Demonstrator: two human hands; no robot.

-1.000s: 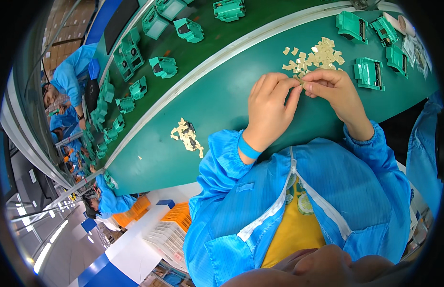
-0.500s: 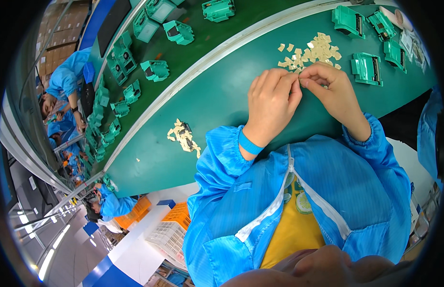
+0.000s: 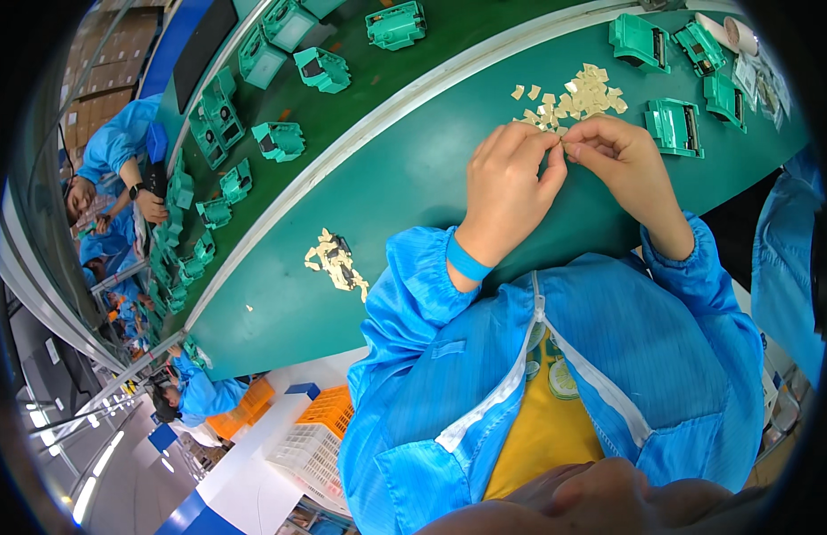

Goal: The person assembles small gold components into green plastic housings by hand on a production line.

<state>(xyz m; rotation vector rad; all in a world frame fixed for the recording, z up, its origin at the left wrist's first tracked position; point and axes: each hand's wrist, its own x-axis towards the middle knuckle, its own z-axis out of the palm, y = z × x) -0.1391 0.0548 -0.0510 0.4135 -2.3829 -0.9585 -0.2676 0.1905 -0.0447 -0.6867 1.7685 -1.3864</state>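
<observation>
My left hand (image 3: 513, 185) and my right hand (image 3: 625, 165) meet fingertip to fingertip over the green table. Both are closed in a pinch on a small cream-coloured piece (image 3: 561, 131), mostly covered by the fingers. Just beyond them lies a loose heap of thin, flat cream pieces (image 3: 586, 93), a few of them scattered at its left side. A blue band circles my left wrist. Farther left on the table is a second heap of cream pieces (image 3: 338, 261), mixed with dark parts.
Several green plastic housings (image 3: 674, 127) stand to the right, near clear plastic bags (image 3: 759, 87). Past a pale rail (image 3: 404, 96), a darker green belt carries more green housings (image 3: 322, 69). Co-workers in blue (image 3: 119, 138) are at the far left. Stacked crates (image 3: 311, 455) stand below the table.
The whole view has shifted slightly. My hands stay together in the same pinch, with the fingers shifted a little and the cream piece showing a bit more between them.
</observation>
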